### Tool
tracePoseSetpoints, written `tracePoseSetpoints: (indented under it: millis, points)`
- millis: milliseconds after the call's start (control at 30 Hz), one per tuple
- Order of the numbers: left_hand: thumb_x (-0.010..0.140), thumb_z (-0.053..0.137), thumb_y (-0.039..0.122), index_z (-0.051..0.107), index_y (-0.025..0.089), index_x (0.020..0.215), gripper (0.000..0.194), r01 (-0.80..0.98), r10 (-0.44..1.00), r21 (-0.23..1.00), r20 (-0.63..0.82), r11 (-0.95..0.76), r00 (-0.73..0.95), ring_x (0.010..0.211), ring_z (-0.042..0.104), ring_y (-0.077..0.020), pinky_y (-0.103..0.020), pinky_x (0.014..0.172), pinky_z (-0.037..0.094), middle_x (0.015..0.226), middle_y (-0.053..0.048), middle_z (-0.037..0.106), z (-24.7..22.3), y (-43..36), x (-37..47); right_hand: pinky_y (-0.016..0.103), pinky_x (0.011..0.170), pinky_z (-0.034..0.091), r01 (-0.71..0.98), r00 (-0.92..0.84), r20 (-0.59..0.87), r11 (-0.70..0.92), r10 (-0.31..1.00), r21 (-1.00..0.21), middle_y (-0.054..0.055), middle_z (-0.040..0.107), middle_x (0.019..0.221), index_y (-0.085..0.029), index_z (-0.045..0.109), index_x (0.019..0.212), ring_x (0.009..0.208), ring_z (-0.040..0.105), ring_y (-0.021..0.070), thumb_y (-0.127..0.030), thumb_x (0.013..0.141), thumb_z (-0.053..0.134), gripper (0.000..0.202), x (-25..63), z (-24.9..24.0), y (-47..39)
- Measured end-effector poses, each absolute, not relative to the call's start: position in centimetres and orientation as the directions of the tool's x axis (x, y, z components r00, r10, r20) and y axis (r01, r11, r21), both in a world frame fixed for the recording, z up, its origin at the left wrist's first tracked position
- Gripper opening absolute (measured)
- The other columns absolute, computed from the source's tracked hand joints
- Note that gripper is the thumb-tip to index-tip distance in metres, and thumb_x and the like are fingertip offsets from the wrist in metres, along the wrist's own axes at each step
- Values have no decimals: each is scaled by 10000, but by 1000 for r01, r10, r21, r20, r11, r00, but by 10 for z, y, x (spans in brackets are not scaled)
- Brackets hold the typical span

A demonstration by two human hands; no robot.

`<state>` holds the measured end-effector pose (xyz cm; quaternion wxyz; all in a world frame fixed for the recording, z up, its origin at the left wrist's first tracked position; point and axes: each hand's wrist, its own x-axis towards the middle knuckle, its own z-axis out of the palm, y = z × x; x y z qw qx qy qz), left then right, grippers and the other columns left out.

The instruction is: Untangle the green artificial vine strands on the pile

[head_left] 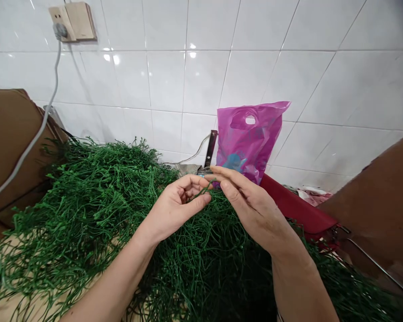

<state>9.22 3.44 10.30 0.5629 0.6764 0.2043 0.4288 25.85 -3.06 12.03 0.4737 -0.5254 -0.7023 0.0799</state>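
Thin green artificial plant stems with small forked tips lie in a large tangled heap (110, 192) beneath both hands. Between the thumb and curled fingers of my left hand (184, 199) is one slim green stem (206, 187), its end poking out toward the right. My right hand (251, 201) faces it from the other side, fingers stretched out and thumb apart from them. The right fingertips come close to the stem's end; whether they touch it I cannot tell.
Behind the heap, a purple plastic bag (248, 138) leans against the white tiled wall (168, 80). A red bag (295, 208) lies to the right, near a brown surface (379, 205). On the left are a cardboard box (13, 147) and a hanging cable (50, 105) from a wall socket (72, 21).
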Motion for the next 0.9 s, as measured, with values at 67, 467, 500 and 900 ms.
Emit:
tracePoseSetpoints:
  millis: [67,467,500,900]
  points:
    - [820,689,224,616,180,959,163,-179,767,924,380,-338,517,778,555,-112,-240,737,456,858,-5,613,104,35,92,395,1013,523,648,31,538,393,843,-653,59,721,1252,-228,647,1264,1163,664,211,-365,997,492,337,258,119,-29]
    - [875,666,291,702,178,929,130,142,770,853,366,-502,523,794,590,-138,-260,746,454,843,-7,672,100,43,83,345,875,491,797,-102,605,429,789,-425,16,733,967,-223,693,932,956,650,192,-172,934,598,108,264,116,-27]
    - [886,653,295,711,180,911,131,172,758,834,365,-524,541,795,595,-142,-262,746,453,840,-8,679,100,43,82,357,890,482,818,-139,602,434,786,-378,19,734,968,-223,695,936,966,647,198,-152,927,602,117,265,115,-27]
    - [927,601,317,670,178,857,170,156,718,808,393,-568,574,744,556,-122,-235,715,424,777,23,635,99,41,86,287,695,444,869,-79,621,359,780,-340,-27,671,683,-211,681,864,643,605,144,-125,838,542,165,264,111,-17]
